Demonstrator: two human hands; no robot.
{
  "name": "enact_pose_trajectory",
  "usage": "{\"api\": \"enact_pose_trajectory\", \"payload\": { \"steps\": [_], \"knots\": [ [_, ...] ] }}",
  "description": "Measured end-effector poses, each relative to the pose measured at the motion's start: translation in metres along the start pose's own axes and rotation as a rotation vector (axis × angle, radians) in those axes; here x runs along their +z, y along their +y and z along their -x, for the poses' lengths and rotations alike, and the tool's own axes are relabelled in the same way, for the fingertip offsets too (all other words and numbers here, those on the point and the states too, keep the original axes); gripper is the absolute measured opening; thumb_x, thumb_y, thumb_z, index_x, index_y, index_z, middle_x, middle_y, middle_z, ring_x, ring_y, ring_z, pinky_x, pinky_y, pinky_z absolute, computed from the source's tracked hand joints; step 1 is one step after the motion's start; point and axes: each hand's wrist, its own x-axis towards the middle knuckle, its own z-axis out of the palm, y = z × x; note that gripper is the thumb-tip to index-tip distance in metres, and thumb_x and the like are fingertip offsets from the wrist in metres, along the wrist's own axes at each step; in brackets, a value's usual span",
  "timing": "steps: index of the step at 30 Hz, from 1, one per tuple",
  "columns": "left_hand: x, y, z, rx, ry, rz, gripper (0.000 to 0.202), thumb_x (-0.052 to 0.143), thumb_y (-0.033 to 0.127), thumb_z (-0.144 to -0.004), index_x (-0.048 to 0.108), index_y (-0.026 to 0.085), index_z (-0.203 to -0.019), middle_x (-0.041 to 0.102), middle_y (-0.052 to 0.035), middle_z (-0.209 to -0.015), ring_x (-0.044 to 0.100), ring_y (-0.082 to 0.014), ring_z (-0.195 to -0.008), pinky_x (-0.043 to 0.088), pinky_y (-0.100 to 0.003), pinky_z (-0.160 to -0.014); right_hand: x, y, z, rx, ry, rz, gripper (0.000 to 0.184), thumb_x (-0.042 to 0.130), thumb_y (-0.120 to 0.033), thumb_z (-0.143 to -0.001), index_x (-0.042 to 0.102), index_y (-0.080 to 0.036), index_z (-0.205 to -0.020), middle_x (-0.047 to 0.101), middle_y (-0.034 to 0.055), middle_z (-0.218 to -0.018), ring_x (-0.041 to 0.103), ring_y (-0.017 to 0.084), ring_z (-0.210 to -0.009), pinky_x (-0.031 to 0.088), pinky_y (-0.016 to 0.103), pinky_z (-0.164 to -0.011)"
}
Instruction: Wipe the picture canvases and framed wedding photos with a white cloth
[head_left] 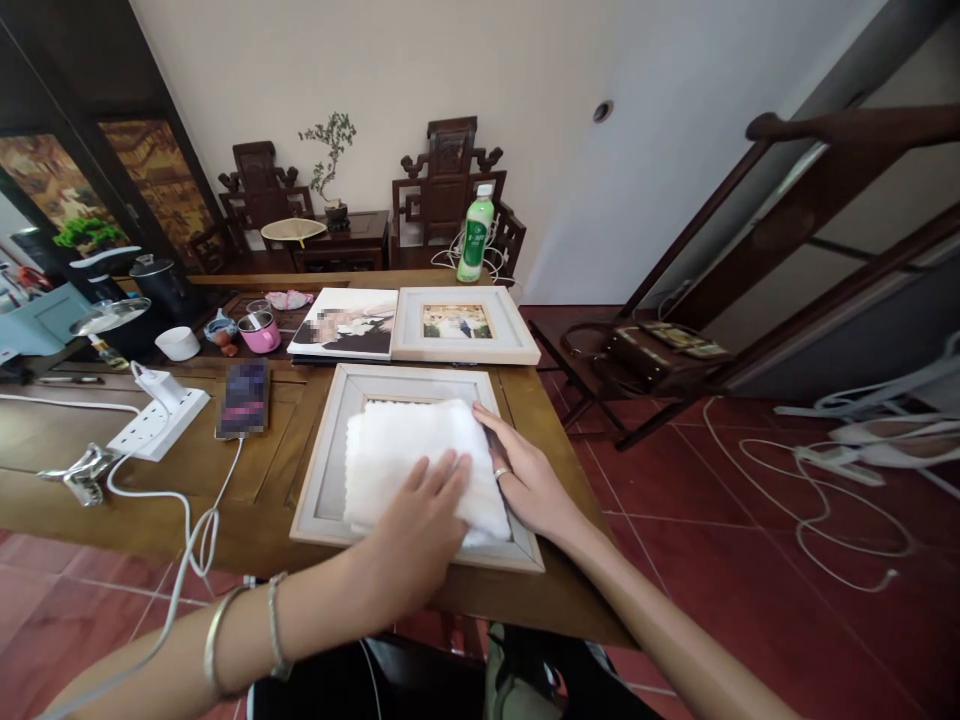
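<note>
A folded white cloth [397,450] with a scalloped edge lies over the middle of a pale picture frame [319,490], covering most of what is inside it. My left hand [427,520] rests flat on the cloth with its fingers stretched out. At the frame's right side is my right hand [529,480], wearing a ring, its fingers extended along the cloth's right edge and the frame. Behind these lie a second framed picture [457,322] and a white photo panel [349,322], side by side; neither hand touches them.
Left on the wooden table [292,390] are a power strip [161,425], a phone [244,398] on a white cable, a pink mug [259,332] and a white cup [178,344]. A green bottle [475,235] stands behind the frames. A chair [592,350] holding a brown bag [660,355] is at right.
</note>
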Motion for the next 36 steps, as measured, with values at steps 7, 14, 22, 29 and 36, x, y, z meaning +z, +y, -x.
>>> {"api": "enact_pose_trajectory", "payload": {
  "steps": [7, 14, 22, 29, 36],
  "knots": [
    [-0.003, 0.021, 0.024, 0.026, 0.050, 0.120, 0.027, 0.061, 0.030, -0.084, 0.071, 0.015, -0.104, 0.030, -0.0196, -0.152, 0.026, -0.0384, -0.141, 0.029, -0.052, -0.111, -0.003, -0.006, -0.001, 0.013, -0.037, 0.018, 0.059, 0.038, -0.007, -0.080, 0.045, -0.021, -0.137, 0.049, 0.0100, -0.143, 0.043, 0.023, -0.134, 0.033, 0.048, -0.113],
    [-0.002, 0.024, 0.000, -0.083, -0.037, 0.099, 0.031, 0.052, 0.029, -0.090, 0.069, 0.014, -0.111, 0.029, -0.0204, -0.153, 0.024, -0.0389, -0.141, 0.029, -0.055, -0.110, -0.005, -0.006, -0.004, 0.010, -0.057, 0.066, 0.050, 0.037, -0.014, -0.085, 0.048, -0.017, -0.133, 0.057, 0.0136, -0.135, 0.054, 0.025, -0.124, 0.043, 0.047, -0.106],
    [-0.013, 0.004, 0.032, -0.200, -0.168, 0.085, 0.028, 0.055, 0.018, -0.084, 0.070, 0.018, -0.108, 0.027, -0.0144, -0.155, 0.024, -0.0372, -0.141, 0.030, -0.060, -0.109, -0.004, -0.006, -0.006, -0.013, -0.057, 0.080, 0.050, 0.039, -0.010, -0.083, 0.052, -0.017, -0.131, 0.056, 0.0124, -0.136, 0.052, 0.024, -0.127, 0.040, 0.047, -0.108],
    [-0.015, -0.022, 0.078, -0.379, -0.159, 0.066, 0.033, 0.055, 0.002, -0.073, 0.073, 0.017, -0.097, 0.034, -0.0139, -0.151, 0.028, -0.0364, -0.140, 0.030, -0.060, -0.110, -0.003, -0.005, -0.005, -0.045, -0.047, 0.058, 0.051, 0.038, -0.009, -0.083, 0.051, -0.019, -0.132, 0.056, 0.0110, -0.136, 0.050, 0.023, -0.129, 0.041, 0.046, -0.108],
    [0.005, 0.022, 0.051, -0.229, 0.047, 0.145, 0.026, 0.061, 0.020, -0.083, 0.070, 0.018, -0.107, 0.031, -0.0202, -0.152, 0.023, -0.0442, -0.139, 0.026, -0.066, -0.108, -0.002, -0.005, -0.004, -0.053, -0.037, 0.048, 0.056, 0.039, -0.006, -0.079, 0.052, -0.021, -0.131, 0.057, 0.0100, -0.135, 0.052, 0.023, -0.127, 0.040, 0.047, -0.108]
  ]
}}
